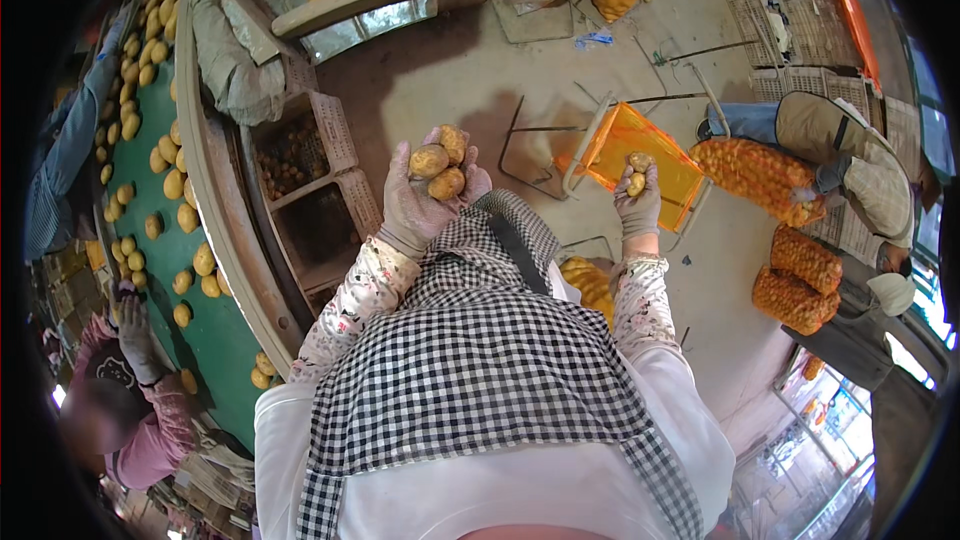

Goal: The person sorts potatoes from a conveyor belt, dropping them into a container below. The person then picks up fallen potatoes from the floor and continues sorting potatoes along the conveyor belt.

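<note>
My gloved left hand point(429, 199) is cupped palm up around several potatoes point(430, 160), in front of the checked apron and to the right of the plastic crates. My gloved right hand point(639, 202) is raised with small potatoes point(637, 184) in its fingers. It appears beside an orange mesh bag point(637, 142), which hangs with its mouth spread on a metal frame point(592, 136). At the left, a green conveyor belt point(161, 240) carries scattered potatoes point(174, 184).
Crates point(330, 131) stand by the belt's edge, one holding small potatoes. A sorting tray point(352, 11) is above. A co-worker point(862, 172) at right handles a filled mesh sack point(757, 176); more sacks point(795, 300) lie below. Another co-worker point(142, 420) reaches onto the belt at lower left.
</note>
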Motion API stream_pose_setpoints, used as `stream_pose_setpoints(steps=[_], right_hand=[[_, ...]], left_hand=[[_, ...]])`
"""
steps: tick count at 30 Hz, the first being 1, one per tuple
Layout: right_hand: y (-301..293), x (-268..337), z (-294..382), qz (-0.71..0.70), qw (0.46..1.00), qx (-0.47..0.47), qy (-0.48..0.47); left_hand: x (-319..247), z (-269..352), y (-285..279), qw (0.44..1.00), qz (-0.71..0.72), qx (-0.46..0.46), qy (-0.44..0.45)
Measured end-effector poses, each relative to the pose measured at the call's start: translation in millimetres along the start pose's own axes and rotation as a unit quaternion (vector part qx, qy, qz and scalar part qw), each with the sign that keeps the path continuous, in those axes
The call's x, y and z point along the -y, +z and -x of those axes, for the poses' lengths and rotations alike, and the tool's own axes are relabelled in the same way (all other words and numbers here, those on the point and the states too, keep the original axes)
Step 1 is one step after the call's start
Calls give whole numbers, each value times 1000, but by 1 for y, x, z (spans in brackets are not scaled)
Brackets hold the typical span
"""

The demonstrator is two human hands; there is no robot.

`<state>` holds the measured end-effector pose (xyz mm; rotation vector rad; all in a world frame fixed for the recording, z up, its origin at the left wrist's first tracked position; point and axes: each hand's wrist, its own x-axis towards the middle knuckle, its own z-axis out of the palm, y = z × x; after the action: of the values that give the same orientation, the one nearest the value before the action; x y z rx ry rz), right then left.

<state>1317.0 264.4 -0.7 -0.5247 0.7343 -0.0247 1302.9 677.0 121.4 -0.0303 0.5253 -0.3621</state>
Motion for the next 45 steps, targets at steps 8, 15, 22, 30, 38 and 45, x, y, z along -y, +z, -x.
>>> stream_pose_setpoints(steps=[8, 15, 22, 30, 38, 45], right_hand=[[-43, 4, -19, -42, 998, -5, 49], [122, -80, 57, 51, 973, 212, 76], [209, -183, 76, 106, 920, 286, 246], [238, -411, 69, 221, 830, 273, 434], [264, -434, 30, 355, 812, 313, 343], [197, -261, -22, 190, 855, 232, 423]], left_hand=[[1, 7, -2, 999, 39, 16, 0], [0, 8, -12, 999, 42, 7, 28], [-26, 1, -88, 993, 90, 27, 75], [-31, 45, -190, 943, 210, -82, 247], [-37, 44, -168, 918, 266, -46, 291], [-46, -28, -105, 967, 70, -66, 238]])
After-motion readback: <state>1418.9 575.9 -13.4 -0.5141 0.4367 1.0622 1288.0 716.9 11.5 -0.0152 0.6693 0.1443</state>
